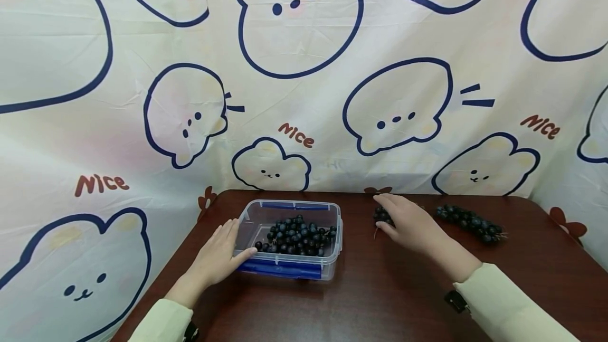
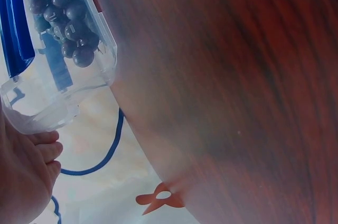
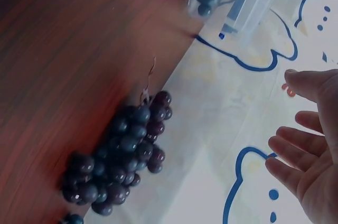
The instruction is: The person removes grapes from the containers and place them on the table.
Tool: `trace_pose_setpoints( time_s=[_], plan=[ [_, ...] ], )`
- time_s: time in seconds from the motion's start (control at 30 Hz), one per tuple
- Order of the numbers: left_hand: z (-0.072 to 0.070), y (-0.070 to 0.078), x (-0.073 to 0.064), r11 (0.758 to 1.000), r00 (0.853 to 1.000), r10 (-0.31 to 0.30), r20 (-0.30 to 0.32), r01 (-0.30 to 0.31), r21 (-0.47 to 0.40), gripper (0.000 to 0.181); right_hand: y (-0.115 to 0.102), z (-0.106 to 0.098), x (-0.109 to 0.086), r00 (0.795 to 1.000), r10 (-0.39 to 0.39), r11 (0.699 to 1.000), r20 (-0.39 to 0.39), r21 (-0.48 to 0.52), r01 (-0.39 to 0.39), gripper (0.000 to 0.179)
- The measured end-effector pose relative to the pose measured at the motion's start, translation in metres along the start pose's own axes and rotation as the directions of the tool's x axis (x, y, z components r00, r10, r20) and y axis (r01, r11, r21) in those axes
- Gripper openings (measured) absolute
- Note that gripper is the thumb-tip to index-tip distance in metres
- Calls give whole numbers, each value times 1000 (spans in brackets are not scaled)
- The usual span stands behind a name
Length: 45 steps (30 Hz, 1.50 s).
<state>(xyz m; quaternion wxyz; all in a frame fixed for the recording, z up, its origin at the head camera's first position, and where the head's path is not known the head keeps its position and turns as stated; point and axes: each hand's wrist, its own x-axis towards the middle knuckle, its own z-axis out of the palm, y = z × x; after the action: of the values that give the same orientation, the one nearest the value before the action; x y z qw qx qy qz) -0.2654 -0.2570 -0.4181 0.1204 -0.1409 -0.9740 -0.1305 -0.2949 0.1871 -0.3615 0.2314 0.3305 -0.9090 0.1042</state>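
Observation:
A clear plastic box [image 1: 336, 236] with blue latches stands on the table, and dark grapes [image 1: 299, 235] lie inside it. My left hand [image 1: 214, 260] rests against the box's left side, fingers extended and thumb by the front rim. To the right of the box, my right hand [image 1: 408, 223] hovers over a bunch of dark grapes [image 1: 382, 216], hiding much of it in the head view. In the right wrist view this bunch [image 3: 121, 152], with a thin stem, lies whole on the table, and the right hand [image 3: 311, 145] is apart from it with spread fingers.
Another long bunch of dark grapes [image 1: 470, 223] lies to the right, behind my right forearm. The brown table [image 1: 380, 300] ends at the back against a white cloth [image 1: 328, 173] printed with cartoon animals.

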Motion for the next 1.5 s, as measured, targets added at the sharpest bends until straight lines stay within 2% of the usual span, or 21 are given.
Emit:
trace_pose_setpoints(
  time_s=[0.4, 0.7, 1.0, 1.3, 1.5],
  plan=[
    [-1, 1, 0, 1000, 1000, -7, 4, 7, -2, 89, -33, 8, 25, 998, -60, 998, 33, 38, 59, 58],
    [-1, 2, -1, 1000, 1000, -6, 6, 6, -6, 89, -56, 18, 45, 989, -130, 989, 77, 82, 124, 60],
    [-3, 2, -1, 1000, 1000, -11, 8, 11, -8, 92, -76, 26, 58, 975, -151, 982, 161, 141, 128, 63],
    [-4, 1, -1, 1000, 1000, -6, 1, 6, -4, 94, -92, 37, 71, 965, -187, 976, 183, 142, 162, 64],
    [-2, 1, 0, 1000, 1000, -4, 1, 4, -7, 92, -98, 46, 79, 951, -167, 974, 259, 191, 119, 64]
  ],
)
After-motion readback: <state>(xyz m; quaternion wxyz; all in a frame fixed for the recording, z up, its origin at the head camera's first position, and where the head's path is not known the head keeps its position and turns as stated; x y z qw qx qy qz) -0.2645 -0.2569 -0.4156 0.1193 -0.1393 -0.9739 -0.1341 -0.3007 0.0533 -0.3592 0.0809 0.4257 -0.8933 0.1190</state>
